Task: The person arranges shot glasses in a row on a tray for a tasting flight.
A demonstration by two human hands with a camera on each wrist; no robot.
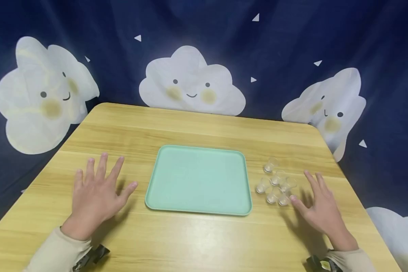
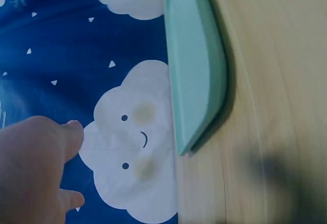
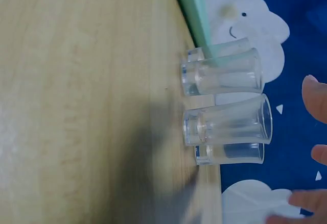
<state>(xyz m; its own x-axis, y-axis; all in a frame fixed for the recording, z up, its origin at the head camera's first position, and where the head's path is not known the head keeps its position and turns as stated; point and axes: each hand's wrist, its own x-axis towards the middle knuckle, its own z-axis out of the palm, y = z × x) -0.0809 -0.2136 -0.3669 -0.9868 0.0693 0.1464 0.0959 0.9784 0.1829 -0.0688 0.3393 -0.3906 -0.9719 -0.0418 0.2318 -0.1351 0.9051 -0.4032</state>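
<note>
1. My right hand (image 1: 323, 211) is hovering above the right side of the table (image 1: 197, 241), its fingers pointing forward and its thumb angling out to the left; it is holding nothing, the fingers lying loose and uncurled.
2. The six small clear glasses (image 1: 277, 179) are standing in a loose cluster to the left of that hand. In the head view the closest one is sitting just beside my thumb tip, while the others are spreading leftward and farther forward, the farthest standing a little apart from the rest.
3. In the right wrist view I am seeing a gap between my fingers and the glasses, so I am not touching any of those showing there.
4. Each glass's long axis is running upright, the narrower base resting on the wood and the wider rim facing up.
5. The tray (image 1: 198, 181) is lying flat just left of the glasses, its long axis running from left to right in front of me.
6. My left hand (image 1: 96, 196) is hovering beyond the tray's left edge, fingers spreading wide and straight, grasping nothing. The whole tray is lying between it and the glasses, so my right hand is clearly being the nearer one.
</note>
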